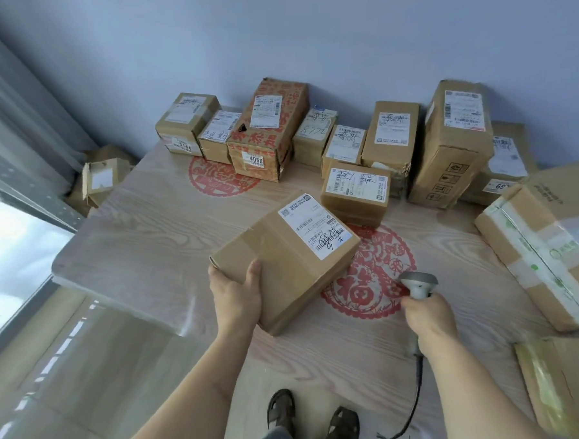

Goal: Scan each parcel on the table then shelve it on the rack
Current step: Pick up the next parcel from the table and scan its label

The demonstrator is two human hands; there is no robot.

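Head view looks down over a pale wood-grain counter [141,227] with red paper-cut designs on it. The left hand [235,294] grips the near left corner of a brown cardboard parcel [283,263]: the thumb lies curled over the top face while the fingers [217,273] wrap the edge and go under it, out of sight. The parcel is tilted, its near end raised off the counter, and a white shipping label [313,224] with barcodes and handwriting sits on the far part of its top face, away from the thumb.

To the right of that grip, the right hand [427,316] is closed round the handle of a grey barcode scanner [419,283]; its head points up and away toward the parcel's right side, just beside the box but not touching it. A dark cable [415,400] hangs from the handle below the wrist.

Beyond both hands, a smaller labelled box [355,190] stands just past the held parcel. Farther off, a row of taped cartons lines the wall, among them one marked 5144 [184,127], a red-printed one marked 4068 [266,130] and a tall carton [452,143] leaning at the right. To the right of the scanner hand lies a large box [544,253] sealed with green-printed tape. Below the arms, two sandalled feet [312,416] stand on the floor.
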